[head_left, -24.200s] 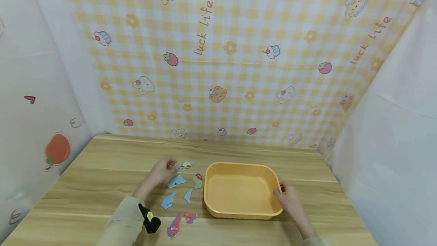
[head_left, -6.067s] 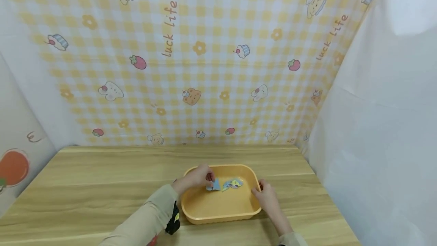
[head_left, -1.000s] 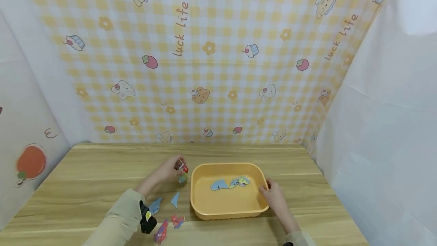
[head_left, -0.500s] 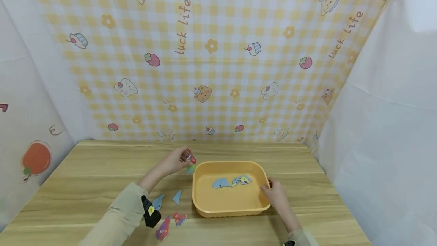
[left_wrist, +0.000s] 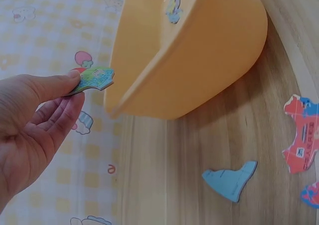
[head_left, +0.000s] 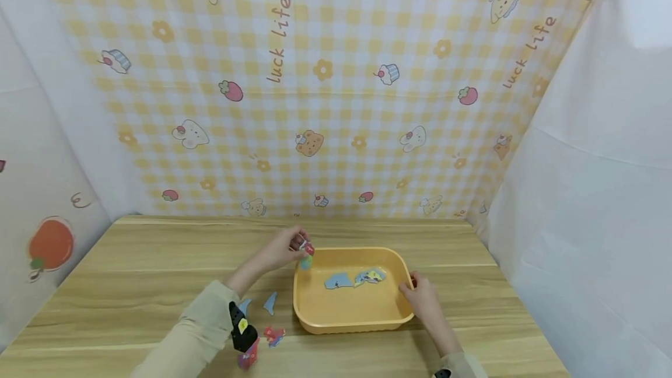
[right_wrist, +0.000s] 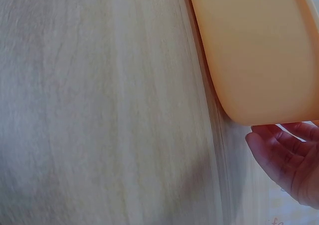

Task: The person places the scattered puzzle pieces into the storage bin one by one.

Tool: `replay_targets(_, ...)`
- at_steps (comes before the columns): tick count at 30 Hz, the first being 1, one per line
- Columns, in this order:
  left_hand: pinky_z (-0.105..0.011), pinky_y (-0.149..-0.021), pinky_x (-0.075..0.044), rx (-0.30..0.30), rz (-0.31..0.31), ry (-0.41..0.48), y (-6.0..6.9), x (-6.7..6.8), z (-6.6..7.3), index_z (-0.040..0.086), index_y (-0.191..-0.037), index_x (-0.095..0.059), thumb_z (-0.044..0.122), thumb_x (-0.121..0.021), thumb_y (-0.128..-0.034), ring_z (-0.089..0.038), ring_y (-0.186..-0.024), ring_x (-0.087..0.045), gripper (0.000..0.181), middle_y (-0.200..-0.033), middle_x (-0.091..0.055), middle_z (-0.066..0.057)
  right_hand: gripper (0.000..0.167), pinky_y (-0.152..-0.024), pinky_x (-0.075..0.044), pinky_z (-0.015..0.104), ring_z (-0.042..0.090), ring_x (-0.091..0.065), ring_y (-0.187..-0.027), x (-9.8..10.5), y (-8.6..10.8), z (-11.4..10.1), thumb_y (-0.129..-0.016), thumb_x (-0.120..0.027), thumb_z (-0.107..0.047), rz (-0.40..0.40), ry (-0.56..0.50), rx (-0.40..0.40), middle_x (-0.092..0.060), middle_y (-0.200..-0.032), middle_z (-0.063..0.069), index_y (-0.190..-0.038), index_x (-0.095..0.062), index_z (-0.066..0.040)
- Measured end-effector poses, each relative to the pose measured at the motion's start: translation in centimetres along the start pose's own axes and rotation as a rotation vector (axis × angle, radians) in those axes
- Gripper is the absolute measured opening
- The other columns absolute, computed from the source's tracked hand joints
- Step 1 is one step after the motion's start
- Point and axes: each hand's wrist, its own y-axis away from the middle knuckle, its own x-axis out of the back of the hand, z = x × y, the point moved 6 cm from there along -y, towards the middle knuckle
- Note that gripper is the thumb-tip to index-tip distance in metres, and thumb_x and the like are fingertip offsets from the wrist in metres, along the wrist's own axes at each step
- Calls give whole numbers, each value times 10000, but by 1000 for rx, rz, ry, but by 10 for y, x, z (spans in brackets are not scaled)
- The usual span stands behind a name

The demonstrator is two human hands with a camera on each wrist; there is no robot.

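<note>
- The left hand (head_left: pixel 283 248) pinches a red-and-green piece (left_wrist: pixel 97 79) between thumb and fingers, by the far left corner of the yellow tray (head_left: pixel 357 311).
- The right hand (head_left: pixel 423 298) grips the tray's right rim.
- Two flat pieces (head_left: pixel 338 280) lie inside, between both hands.

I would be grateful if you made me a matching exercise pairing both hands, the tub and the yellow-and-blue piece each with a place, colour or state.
Column one:
1. left hand
2. tub
3. yellow-and-blue piece
4. right hand

Column two:
A. lying inside the tub
B. holding the tub's edge
C. pinching a red-and-green piece
D. plain orange-yellow

Right pairs:
1-C
2-D
3-A
4-B
</note>
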Motion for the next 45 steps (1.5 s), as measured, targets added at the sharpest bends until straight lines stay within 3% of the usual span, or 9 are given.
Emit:
replay_targets(5,-265,-706,-517,-7,-16,22,-3,-9,-2,-58,-1044,-524,-14,-633,-803,-157,-774,-577,268,-880,-598,-126,304,-609,-516,310,206,-578,-728,-2,-1,0,-809,-573,-58,-4,-9,-5,-620,-867,200,-1059,-557,114)
replay_targets(9,-245,-692,-503,1,-39,-19,-7,-19,-5,-16,-1024,-537,8,-639,-805,-132,-768,-567,243,-863,-593,-83,289,-603,-514,305,203,-577,-718,0,0,1,-801,-573,-55,10,-11,-8,-622,-850,191,-1041,-565,105)
replay_targets(18,-191,-620,-441,-61,-103,-111,-9,-40,-3,12,-940,-541,-39,-634,-791,-108,-726,-519,183,-804,-580,-53,291,-582,-506,282,173,-560,-697,-1,0,2,-814,-565,-66,-4,-25,-19,-614,-844,171,-1053,-563,100)
replay_targets(35,-178,-517,-329,-165,-212,-276,-7,-60,6,-13,-863,-517,-86,-604,-791,-80,-598,-382,134,-678,-488,-41,305,-588,-510,299,191,-571,-706,-1,-1,2,-814,-581,-71,1,1,-5,-620,-841,180,-1059,-558,110)
replay_targets(41,-194,-527,-312,-100,-224,-313,-9,-63,7,-5,-790,-492,-150,-587,-746,-108,-610,-377,179,-673,-482,-69,307,-586,-513,297,196,-579,-713,0,0,1,-817,-585,-75,0,-4,-15,-623,-853,185,-1066,-560,102)
replay_targets(45,-210,-531,-315,-54,-228,-341,-10,-66,7,2,-760,-480,-168,-574,-732,-124,-616,-389,196,-680,-499,-80,297,-559,-507,290,177,-566,-677,0,-1,2,-808,-587,-79,21,-23,25,-614,-820,186,-1037,-561,109)
